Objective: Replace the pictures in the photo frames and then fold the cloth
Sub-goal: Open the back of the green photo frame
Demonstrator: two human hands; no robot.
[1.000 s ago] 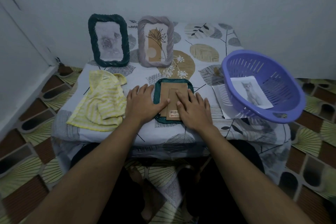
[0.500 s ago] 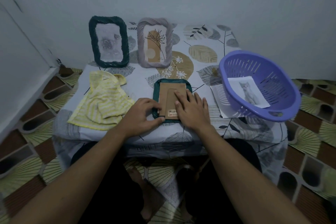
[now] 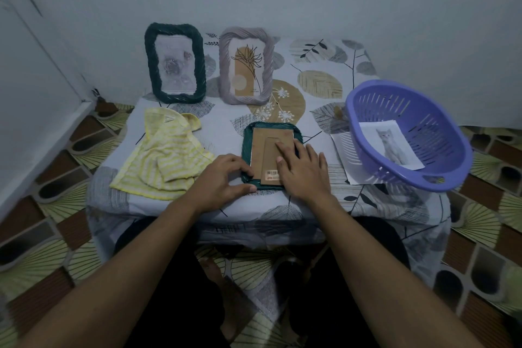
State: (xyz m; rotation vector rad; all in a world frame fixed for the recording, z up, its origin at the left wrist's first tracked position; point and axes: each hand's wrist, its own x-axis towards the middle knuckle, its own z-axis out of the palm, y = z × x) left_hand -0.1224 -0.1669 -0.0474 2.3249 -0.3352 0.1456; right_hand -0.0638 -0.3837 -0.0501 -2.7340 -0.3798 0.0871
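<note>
green frame (image 3: pixel 245 144) lies face down under both hands, long axis running away from the person. right hand (image 3: pixel 302 167) lies flat on the backing board (image 3: pixel 265 141), fingers straight, pressing, gripping nothing. left hand (image 3: pixel 223 181) is at the near-left corner, fingers curled, pinching the rim against the thumb. backing likely lifts out next. cat picture (image 3: pixel 391 145) lies well right of the right hand, cloth (image 3: pixel 163 158) just left of the left.

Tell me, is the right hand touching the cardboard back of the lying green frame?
Touching. In the head view the right hand lies flat on the cardboard back, fingers straight, no gap visible.
</note>
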